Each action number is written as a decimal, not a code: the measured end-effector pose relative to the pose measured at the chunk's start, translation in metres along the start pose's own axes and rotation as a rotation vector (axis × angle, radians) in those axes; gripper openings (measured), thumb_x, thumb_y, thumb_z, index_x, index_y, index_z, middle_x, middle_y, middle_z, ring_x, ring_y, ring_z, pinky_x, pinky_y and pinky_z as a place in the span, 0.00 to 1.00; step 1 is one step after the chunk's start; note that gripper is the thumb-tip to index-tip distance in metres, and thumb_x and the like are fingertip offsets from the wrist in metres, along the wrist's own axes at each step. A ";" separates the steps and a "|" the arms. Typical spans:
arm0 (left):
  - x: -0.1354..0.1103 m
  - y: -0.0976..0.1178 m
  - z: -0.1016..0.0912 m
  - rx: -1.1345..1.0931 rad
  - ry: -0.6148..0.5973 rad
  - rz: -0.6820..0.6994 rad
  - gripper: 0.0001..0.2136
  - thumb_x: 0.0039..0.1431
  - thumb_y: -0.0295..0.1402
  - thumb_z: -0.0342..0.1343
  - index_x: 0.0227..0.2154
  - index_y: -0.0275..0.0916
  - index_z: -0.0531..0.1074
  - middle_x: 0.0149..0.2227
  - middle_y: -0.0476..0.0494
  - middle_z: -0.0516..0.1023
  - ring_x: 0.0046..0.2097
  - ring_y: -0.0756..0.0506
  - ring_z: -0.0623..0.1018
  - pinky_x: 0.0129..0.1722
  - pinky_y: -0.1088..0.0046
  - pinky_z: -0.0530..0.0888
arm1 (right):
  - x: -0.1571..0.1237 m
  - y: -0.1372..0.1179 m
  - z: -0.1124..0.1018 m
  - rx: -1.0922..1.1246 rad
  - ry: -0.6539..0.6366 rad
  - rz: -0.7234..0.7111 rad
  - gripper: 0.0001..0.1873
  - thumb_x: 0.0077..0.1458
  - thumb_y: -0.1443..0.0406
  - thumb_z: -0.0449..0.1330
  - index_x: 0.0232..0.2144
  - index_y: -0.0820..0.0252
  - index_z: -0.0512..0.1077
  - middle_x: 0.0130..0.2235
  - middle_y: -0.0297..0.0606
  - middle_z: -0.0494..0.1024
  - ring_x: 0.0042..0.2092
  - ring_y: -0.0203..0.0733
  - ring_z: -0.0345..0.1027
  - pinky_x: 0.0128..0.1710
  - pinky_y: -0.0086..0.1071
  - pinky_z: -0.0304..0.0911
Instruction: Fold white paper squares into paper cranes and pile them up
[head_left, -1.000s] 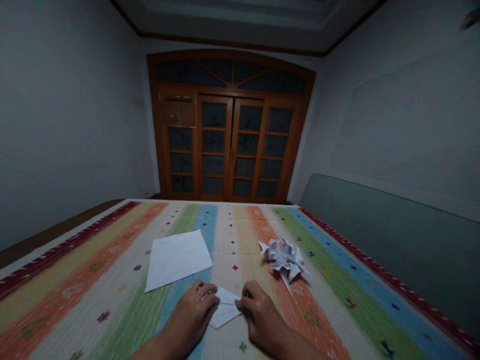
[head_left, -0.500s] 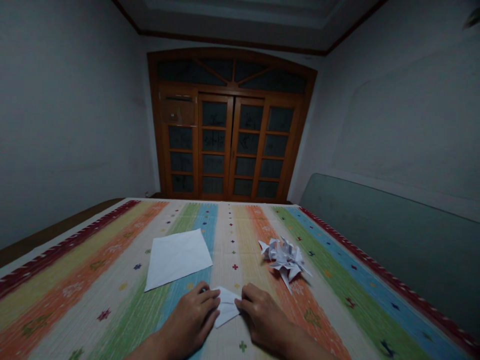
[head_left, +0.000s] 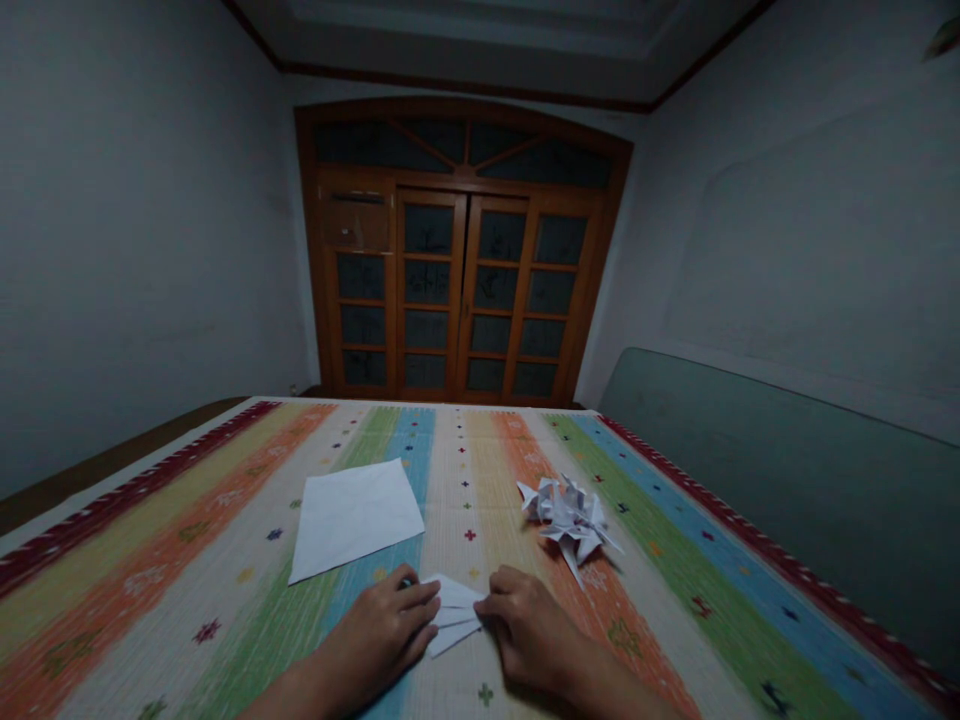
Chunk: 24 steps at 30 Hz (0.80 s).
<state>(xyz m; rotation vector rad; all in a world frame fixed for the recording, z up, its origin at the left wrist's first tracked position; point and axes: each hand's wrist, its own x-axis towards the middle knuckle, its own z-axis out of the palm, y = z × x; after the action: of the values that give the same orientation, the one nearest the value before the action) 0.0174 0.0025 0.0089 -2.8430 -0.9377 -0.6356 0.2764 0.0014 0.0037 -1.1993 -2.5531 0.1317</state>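
Between my hands, a small piece of folded white paper [head_left: 454,612] lies on the striped cloth, with crease lines fanning across its face. My left hand [head_left: 394,625] grips its left side, the fingertips on top and the thumb at the lower edge. At its right corner, my right hand [head_left: 525,622] pinches the paper with curled fingers. Beyond my left hand lies a flat stack or sheet of white paper [head_left: 358,518]. To the right rests a cluster of pointed, folded white paper pieces [head_left: 570,518]; how many there are I cannot tell.
A multicoloured striped tablecloth [head_left: 247,520] covers the table. Along the right side runs a pale green bench back or board [head_left: 750,450]. Wooden doors with glass panes [head_left: 465,290] stand beyond the far table edge.
My right hand has shifted slightly to the right along the folded paper, and more of the paper's right corner shows. My left hand stays almost in place.
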 end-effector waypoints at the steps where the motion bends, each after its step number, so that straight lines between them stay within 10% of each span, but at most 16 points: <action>1: 0.000 -0.001 0.002 -0.005 0.022 0.007 0.10 0.67 0.27 0.58 0.49 0.37 0.79 0.51 0.40 0.84 0.47 0.36 0.79 0.44 0.58 0.82 | -0.001 -0.002 0.000 0.001 0.011 -0.005 0.07 0.54 0.73 0.63 0.33 0.60 0.79 0.35 0.42 0.77 0.37 0.43 0.70 0.33 0.31 0.57; 8: 0.002 -0.004 0.002 -0.233 0.166 -0.078 0.13 0.72 0.31 0.51 0.37 0.41 0.82 0.41 0.42 0.86 0.42 0.42 0.80 0.43 0.65 0.79 | -0.003 -0.006 0.014 0.092 0.154 0.025 0.06 0.61 0.72 0.61 0.36 0.61 0.78 0.37 0.42 0.75 0.40 0.45 0.71 0.39 0.32 0.63; 24: 0.005 -0.016 0.007 -0.460 0.093 -0.436 0.08 0.60 0.26 0.63 0.36 0.43 0.86 0.35 0.44 0.81 0.39 0.42 0.79 0.41 0.68 0.74 | 0.007 -0.009 0.003 0.284 0.158 0.354 0.05 0.54 0.74 0.67 0.30 0.62 0.77 0.36 0.41 0.78 0.41 0.46 0.72 0.43 0.33 0.63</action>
<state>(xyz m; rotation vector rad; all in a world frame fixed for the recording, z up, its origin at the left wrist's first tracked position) 0.0145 0.0199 0.0035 -2.9521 -1.5969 -1.1491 0.2648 0.0013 0.0048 -1.4661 -2.0829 0.4445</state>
